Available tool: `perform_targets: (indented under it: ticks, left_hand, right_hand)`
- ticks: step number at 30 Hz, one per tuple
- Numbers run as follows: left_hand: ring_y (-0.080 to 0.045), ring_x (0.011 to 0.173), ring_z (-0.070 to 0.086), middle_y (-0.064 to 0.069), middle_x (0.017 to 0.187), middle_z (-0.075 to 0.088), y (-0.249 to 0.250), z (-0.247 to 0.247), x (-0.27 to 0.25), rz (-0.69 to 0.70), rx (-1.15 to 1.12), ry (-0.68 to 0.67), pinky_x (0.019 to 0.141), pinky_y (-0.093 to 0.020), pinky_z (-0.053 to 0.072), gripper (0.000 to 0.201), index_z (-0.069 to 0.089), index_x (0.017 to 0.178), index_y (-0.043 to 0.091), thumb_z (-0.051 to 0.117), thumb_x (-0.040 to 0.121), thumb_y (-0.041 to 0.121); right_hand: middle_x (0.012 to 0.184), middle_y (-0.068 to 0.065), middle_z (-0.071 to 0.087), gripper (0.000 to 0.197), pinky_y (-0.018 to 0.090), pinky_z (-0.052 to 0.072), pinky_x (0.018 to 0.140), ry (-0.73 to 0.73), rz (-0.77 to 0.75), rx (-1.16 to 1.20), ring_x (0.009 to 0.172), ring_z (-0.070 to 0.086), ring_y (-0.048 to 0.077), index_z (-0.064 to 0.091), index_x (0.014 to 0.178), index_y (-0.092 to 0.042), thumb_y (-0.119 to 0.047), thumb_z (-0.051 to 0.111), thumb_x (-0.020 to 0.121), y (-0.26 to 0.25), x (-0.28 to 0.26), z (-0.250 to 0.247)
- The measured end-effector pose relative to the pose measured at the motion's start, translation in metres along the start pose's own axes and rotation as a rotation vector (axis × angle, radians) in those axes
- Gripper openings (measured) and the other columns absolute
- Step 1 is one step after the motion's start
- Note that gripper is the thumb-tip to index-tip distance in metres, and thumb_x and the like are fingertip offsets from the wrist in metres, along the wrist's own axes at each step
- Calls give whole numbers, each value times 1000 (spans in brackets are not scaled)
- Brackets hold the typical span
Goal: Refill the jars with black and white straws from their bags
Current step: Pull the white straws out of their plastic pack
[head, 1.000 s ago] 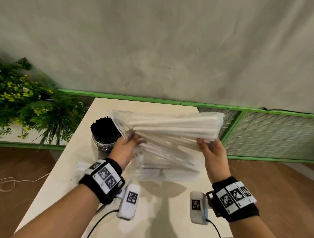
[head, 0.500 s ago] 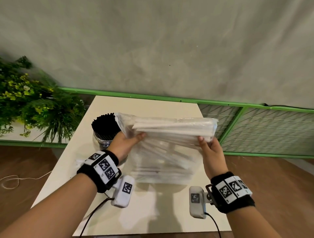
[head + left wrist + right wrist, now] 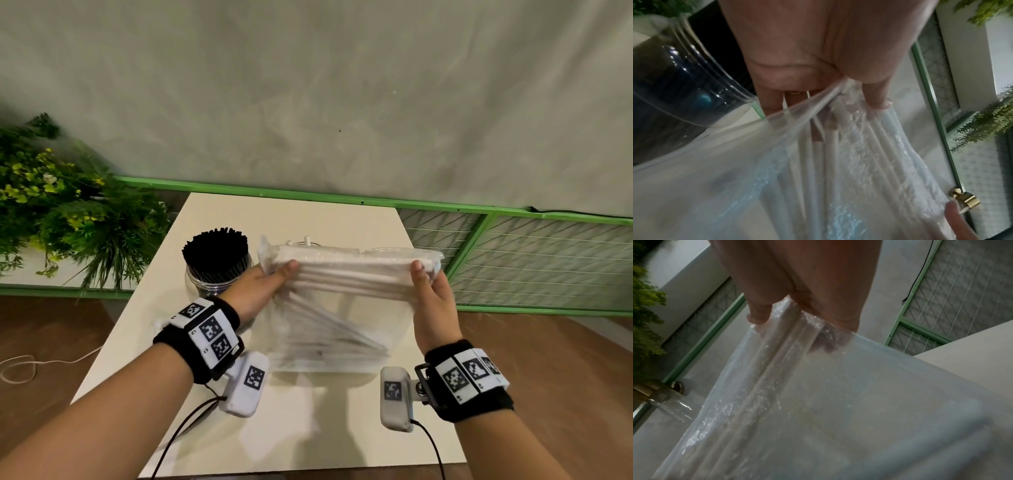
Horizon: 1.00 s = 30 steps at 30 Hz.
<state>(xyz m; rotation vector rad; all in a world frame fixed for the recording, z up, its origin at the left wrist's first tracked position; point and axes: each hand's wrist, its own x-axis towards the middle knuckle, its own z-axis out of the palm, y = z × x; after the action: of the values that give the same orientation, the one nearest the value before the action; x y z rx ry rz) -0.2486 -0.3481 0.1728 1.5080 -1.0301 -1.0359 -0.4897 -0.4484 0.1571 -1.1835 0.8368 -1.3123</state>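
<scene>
A clear plastic bag of white straws [image 3: 342, 308] hangs above the white table [image 3: 308, 428]. My left hand [image 3: 270, 277] pinches its upper left end and my right hand [image 3: 424, 284] pinches its upper right end, thumbs in front. A bundle of white straws [image 3: 349, 277] lies level between the hands; others slant lower in the bag. The left wrist view shows the bag [image 3: 838, 162] gripped between thumb and fingers; the right wrist view shows the same bag [image 3: 797, 402]. A clear jar full of black straws [image 3: 216, 260] stands left of my left hand. A second jar [image 3: 306, 241] is mostly hidden behind the bag.
A leafy plant [image 3: 61, 212] stands left of the table. A green-framed mesh fence [image 3: 531, 260] runs behind and to the right. Cables [image 3: 185, 431] trail from the wrist cameras across the table's front. A gold knob [image 3: 964, 198] shows beyond the bag.
Both hands have lowered the bag of white straws toward the table, and the bundle between them has come level. The grip of each hand is unchanged.
</scene>
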Motion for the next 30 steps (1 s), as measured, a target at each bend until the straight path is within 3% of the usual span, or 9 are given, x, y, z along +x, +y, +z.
perform_targets:
  ticks: [3, 5, 7, 10, 13, 16, 20, 25, 30]
  left_hand:
    - [-8, 111, 51, 7, 118, 56, 0, -1, 1, -47, 59, -2, 97, -23, 33, 49, 58, 109, 27, 42, 82, 64]
    - [-8, 116, 49, 7, 124, 54, 2, -3, -1, -37, 32, -11, 103, -24, 31, 67, 53, 126, 20, 44, 81, 69]
    - [-4, 110, 57, 10, 119, 61, 0, -7, 0, -34, 58, -37, 105, -26, 38, 64, 54, 124, 23, 44, 82, 70]
    - [-3, 92, 67, 11, 97, 72, -1, -13, 3, -91, -85, -10, 90, -24, 50, 28, 61, 110, 23, 48, 91, 41]
    - [-28, 105, 65, -12, 110, 70, 0, -19, 5, -179, -176, 49, 98, -47, 47, 14, 65, 102, 15, 56, 92, 15]
    - [-39, 107, 62, -23, 111, 66, 1, -23, 7, -236, -197, 94, 100, -56, 43, 19, 65, 97, 6, 55, 85, -6]
    - [-33, 102, 66, -14, 103, 72, 5, -26, 8, -213, -181, 81, 98, -52, 46, 20, 64, 102, 9, 53, 90, -1]
    - [-22, 99, 68, 1, 107, 72, 11, -25, 5, -103, -140, -15, 83, -41, 47, 27, 64, 111, 19, 41, 100, 13]
    - [-17, 85, 71, -1, 93, 75, 4, -27, 11, 1, -149, 152, 79, -41, 48, 13, 66, 99, 10, 55, 92, 13]
  right_hand:
    - [114, 5, 64, 46, 49, 34, 111, 23, -15, -6, 121, 53, 31, 66, 101, -24, -63, 65, 76, -2, 2, -1]
    - [101, -2, 69, 34, 41, 42, 103, 65, -35, -8, 104, 62, 19, 69, 96, -25, -56, 58, 85, -5, 7, -2]
    - [81, -8, 69, 30, 37, 46, 90, 107, -64, -28, 84, 63, 11, 69, 93, -23, -46, 49, 91, -9, 11, -1]
    - [72, -9, 68, 37, 29, 47, 80, 132, -118, -23, 74, 61, 8, 65, 95, -16, -48, 50, 85, -10, 18, -2]
    - [73, -10, 67, 33, 23, 47, 74, 130, -150, -30, 73, 60, 8, 64, 93, -16, -43, 47, 88, -12, 22, -2]
    - [71, -10, 67, 28, 27, 45, 73, 136, -152, -46, 73, 59, 8, 64, 91, -17, -35, 45, 96, -11, 25, -2]
    - [72, -12, 66, 26, 28, 45, 75, 149, -158, -79, 73, 58, 6, 64, 91, -17, -30, 44, 100, -13, 27, -1]
    - [79, -8, 65, 28, 25, 49, 76, 149, -167, -45, 78, 59, 9, 67, 88, -19, -41, 51, 87, -18, 26, 2]
    - [79, -9, 63, 19, 21, 50, 73, 223, -203, -87, 75, 56, 4, 67, 89, -19, -25, 51, 98, -15, 27, -1]
